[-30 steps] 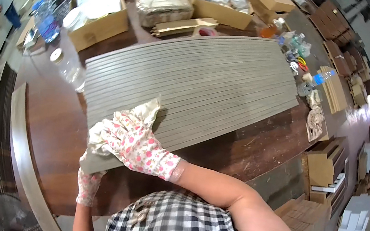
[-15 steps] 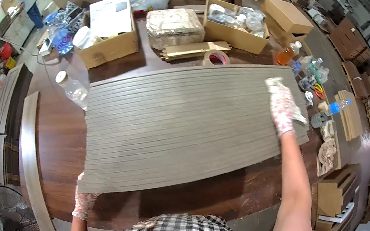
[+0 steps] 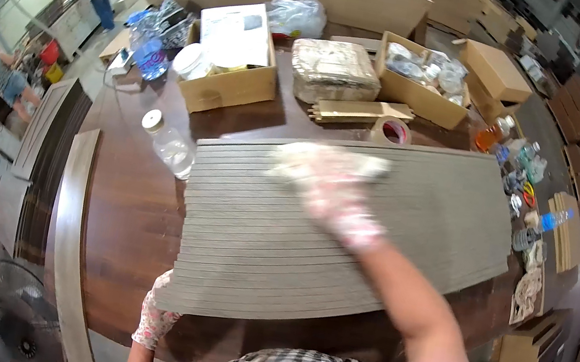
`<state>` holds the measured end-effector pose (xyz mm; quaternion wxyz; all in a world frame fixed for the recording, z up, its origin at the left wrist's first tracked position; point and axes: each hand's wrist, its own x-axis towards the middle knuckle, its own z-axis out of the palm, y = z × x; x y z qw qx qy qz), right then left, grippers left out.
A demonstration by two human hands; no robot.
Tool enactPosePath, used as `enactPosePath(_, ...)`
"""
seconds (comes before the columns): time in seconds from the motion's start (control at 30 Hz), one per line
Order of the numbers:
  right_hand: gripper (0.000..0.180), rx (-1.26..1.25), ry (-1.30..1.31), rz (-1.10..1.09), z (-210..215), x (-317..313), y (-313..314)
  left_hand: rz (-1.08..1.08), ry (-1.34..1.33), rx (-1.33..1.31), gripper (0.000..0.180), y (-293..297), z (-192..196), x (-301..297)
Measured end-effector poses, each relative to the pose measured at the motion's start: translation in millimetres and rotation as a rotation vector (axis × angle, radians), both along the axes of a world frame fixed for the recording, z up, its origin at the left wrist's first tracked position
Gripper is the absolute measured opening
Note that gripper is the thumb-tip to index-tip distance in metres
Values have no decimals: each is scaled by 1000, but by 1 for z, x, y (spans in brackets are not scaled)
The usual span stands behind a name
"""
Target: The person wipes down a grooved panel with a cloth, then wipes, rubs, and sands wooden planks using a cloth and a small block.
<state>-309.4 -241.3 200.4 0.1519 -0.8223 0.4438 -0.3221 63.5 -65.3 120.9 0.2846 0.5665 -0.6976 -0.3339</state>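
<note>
The grey ribbed rectangular panel [image 3: 341,244] lies flat on the dark wooden tabletop [image 3: 126,230]. At the panel's near left corner, the gloved left hand [image 3: 156,313] grips the edge. Mid-panel, the gloved right hand [image 3: 338,193] presses a pale cloth [image 3: 301,163] down; motion blur hides the finger spread. How much is wiped cannot be judged. Beyond the panel, an open cardboard box [image 3: 233,86] holds white packages; another cardboard box [image 3: 419,84] holds clear wrapped items.
</note>
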Motion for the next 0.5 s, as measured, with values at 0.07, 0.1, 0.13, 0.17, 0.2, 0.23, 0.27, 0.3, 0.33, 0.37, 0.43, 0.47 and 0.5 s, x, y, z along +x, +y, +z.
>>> enactPosePath(0.07, 35, -369, 580, -524, -12, -101, 11, 3, -99, 17, 56, -6, 9, -3)
enactPosePath(0.1, 34, -126, 284, -424, 21, -125, 13, -17, -199, 36, 55, -7, 11, -3)
enactPosePath(0.13, 38, -27, -116, -468, 3, -201, 10, -17, -182, 32, 55, -15, 10, -9)
enactPosePath(0.17, 44, -73, -93, -532, -13, -275, 13, -32, -116, 34, 56, -20, 7, -14)
enactPosePath(0.2, 50, -60, -137, -708, -28, -319, 17, -39, -56, 35, 56, -25, 4, -17)
enactPosePath(0.23, 49, 66, 22, -811, -21, -283, 6, -6, -66, 47, 56, -22, 3, -15)
enactPosePath(0.27, 48, 187, 189, -908, -16, -243, -3, 7, -68, 62, 56, -19, 3, -12)
enactPosePath(0.3, 43, -93, 526, -732, -24, -222, -6, -3, -56, 64, 57, -21, 3, -13)
enactPosePath(0.33, 39, -82, -29, -471, -28, -193, -20, 1, -46, 59, 57, -24, 1, -15)
enactPosePath(0.37, 37, -169, 492, -645, -18, -123, -25, -9, -52, 52, 57, -20, -1, -11)
enactPosePath(0.43, 31, -175, 337, -392, -11, -23, -42, -27, -61, 22, 58, -18, 2, -11)
enactPosePath(0.47, 30, 17, 228, -370, 0, 37, -45, -9, -65, 24, 58, -16, 3, -9)
enactPosePath(0.5, 30, -192, 314, -225, 5, 86, -47, -17, -40, 10, 57, -14, 2, -8)
